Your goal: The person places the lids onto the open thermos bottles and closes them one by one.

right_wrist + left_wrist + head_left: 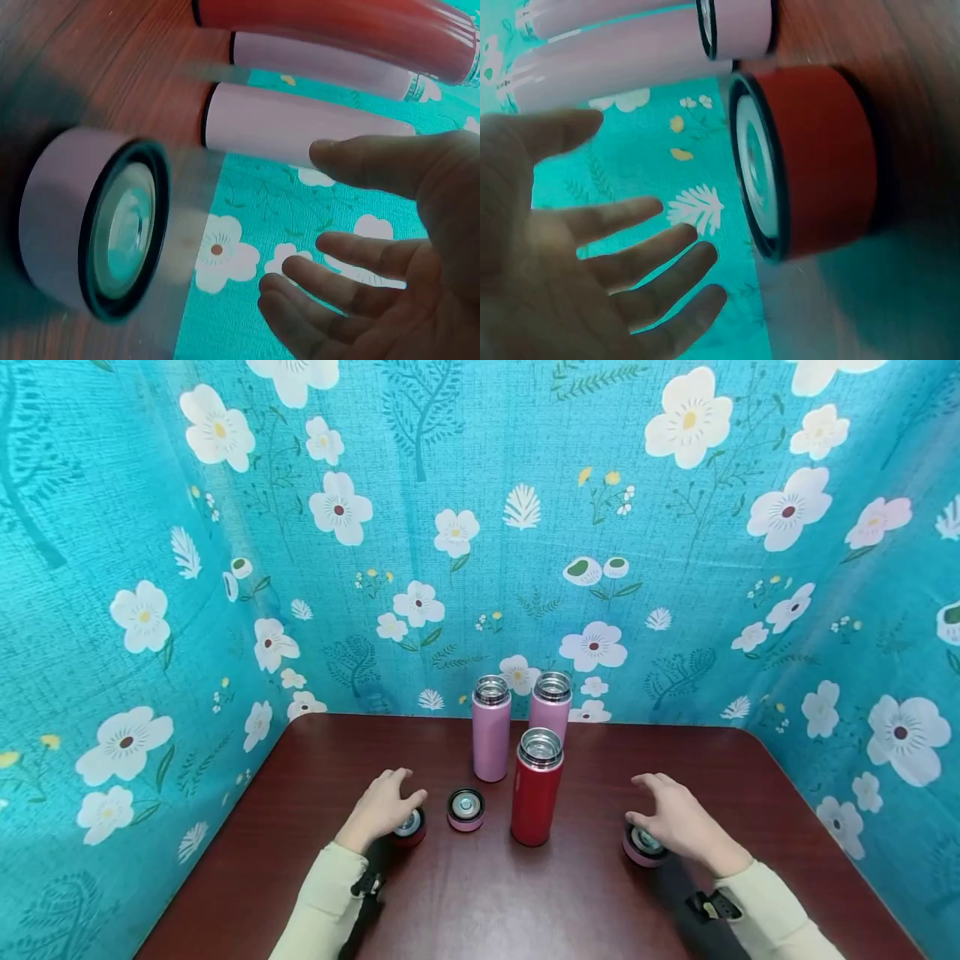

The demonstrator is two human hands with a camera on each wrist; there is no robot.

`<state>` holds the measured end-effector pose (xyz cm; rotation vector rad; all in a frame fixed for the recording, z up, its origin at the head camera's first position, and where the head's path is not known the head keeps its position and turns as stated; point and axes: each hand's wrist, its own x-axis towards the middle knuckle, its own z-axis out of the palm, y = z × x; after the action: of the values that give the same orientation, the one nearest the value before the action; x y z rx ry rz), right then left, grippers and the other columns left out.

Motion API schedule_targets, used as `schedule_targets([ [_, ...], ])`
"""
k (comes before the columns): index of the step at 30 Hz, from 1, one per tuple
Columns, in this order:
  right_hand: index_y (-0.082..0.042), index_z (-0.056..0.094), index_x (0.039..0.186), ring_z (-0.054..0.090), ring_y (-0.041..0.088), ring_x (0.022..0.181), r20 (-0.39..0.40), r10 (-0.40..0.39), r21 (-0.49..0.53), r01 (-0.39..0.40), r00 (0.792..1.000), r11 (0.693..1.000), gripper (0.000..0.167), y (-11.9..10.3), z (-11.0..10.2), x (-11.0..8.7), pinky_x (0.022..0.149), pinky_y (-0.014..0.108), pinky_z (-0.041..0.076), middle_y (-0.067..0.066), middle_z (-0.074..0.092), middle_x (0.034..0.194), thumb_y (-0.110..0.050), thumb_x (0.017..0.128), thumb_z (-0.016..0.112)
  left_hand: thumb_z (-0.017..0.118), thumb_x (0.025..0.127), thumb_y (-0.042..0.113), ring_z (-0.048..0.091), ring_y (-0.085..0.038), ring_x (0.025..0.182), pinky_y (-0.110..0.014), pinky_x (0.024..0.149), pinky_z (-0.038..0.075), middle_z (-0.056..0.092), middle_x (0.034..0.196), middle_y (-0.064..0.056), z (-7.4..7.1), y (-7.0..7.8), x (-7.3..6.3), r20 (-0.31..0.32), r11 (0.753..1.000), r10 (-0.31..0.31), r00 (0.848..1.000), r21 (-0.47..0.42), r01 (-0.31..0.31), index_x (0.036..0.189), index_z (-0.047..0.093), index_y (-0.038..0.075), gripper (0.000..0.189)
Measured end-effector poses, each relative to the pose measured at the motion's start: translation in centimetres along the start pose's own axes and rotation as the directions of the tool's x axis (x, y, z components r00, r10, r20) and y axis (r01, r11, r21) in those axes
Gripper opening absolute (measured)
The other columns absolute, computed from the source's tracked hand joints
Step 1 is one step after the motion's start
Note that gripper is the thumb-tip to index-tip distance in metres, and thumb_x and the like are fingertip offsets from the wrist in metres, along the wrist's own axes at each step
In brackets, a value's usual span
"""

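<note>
**Over red bottle cap (pixel 825 161) and outer pink bottle cap (pixel 64 210): left hand (pixel 381 810) and right hand (pixel 684 820) empty, fingers spread**

Red cap sits left of centre on the tabletop (pixel 465 906), outer pink cap well off to the right. Both lie inner side up, probably because the flat top makes a steady base. Left hand hovers by the red one, right hand by the pink; wrist views show a gap at each, so no contact, no grip. Thumbs stand away from the fingers, likely to give room around a cap's wall.

Inner pink bottle cap (pixel 466 820), also inner side up, lies between red cap and red bottle (pixel 536 806), untouched. Red bottle stands upright in front; left pink bottle (pixel 491 743) and right pink bottle (pixel 552 710) stand upright behind it. All three uncapped, steel necks showing; grouped mid-table, presumably so either hand can get at them.

Pale sleeves (pixel 326 889), black wrist devices. Blue floral cloth (pixel 480 460) hangs round the table, likely as a backdrop.
</note>
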<state>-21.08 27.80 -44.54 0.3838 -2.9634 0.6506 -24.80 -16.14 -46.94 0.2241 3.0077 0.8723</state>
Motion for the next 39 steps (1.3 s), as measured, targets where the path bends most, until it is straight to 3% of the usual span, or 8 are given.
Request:
schedule_targets([
  [6,0.004,0.054,0.122,0.055,0.035,0.106,0.021,-0.045,0.043,0.044,0.999,0.998,0.053,-1.0,0.9,0.2,0.082,0.049,0.048,0.019,0.056,0.117,-0.017,0.078,0.076,0.07,0.083,0.039,0.048,-0.032,0.115,-0.051,0.089,0.044,0.051,0.127,-0.017,-0.2,-0.8,-0.4,0.099,1.0,-0.009,0.995,-0.012,0.01,0.133,0.05,0.003,0.065],
  [14,0.0,0.05,0.128,0.052,0.033,0.114,0.037,-0.036,0.135,0.031,0.999,0.99,0.061,-2.8,2.1,0.6,0.091,0.051,0.044,0.017,0.054,0.124,-0.02,0.077,0.077,0.077,0.077,0.036,0.048,-0.032,0.113,-0.051,0.091,0.043,0.051,0.125,-0.017,0.0,-1.7,-1.1,0.156,1.0,-0.006,0.988,-0.009,0.008,0.133,0.048,0.002,0.071],
  [26,-0.008,0.04,0.137,0.054,0.032,0.113,0.052,-0.008,0.37,-0.012,0.999,0.929,0.081,-5.1,3.8,1.3,0.09,0.049,0.047,0.013,0.049,0.13,-0.025,0.071,0.083,0.083,0.07,0.033,0.045,-0.037,0.118,-0.054,0.093,0.04,0.047,0.13,-0.022,0.5,-2.0,-1.5,0.192,1.0,-0.03,0.981,-0.004,0.031,0.138,0.041,0.0,0.086],
  [34,-0.01,0.036,0.14,0.049,0.034,0.119,0.038,-0.039,0.414,0.02,0.999,0.91,0.087,-5.9,5.0,1.8,0.093,0.051,0.043,0.012,0.048,0.133,-0.03,0.069,0.084,0.084,0.068,0.031,0.048,-0.036,0.114,-0.05,0.092,0.042,0.05,0.125,-0.023,0.8,-2.2,-1.2,0.178,0.999,-0.034,0.983,0.01,0.033,0.135,0.043,-0.003,0.086],
  [39,-0.015,0.036,0.14,0.046,0.03,0.122,0.042,-0.022,0.469,0.0,0.999,0.883,0.087,-6.4,5.6,2.1,0.094,0.051,0.043,0.006,0.047,0.134,-0.028,0.069,0.085,0.085,0.067,0.031,0.049,-0.036,0.112,-0.049,0.091,0.043,0.051,0.123,-0.023,0.8,-2.0,-1.2,0.175,0.999,-0.042,0.984,0.016,0.04,0.134,0.044,-0.004,0.085],
])
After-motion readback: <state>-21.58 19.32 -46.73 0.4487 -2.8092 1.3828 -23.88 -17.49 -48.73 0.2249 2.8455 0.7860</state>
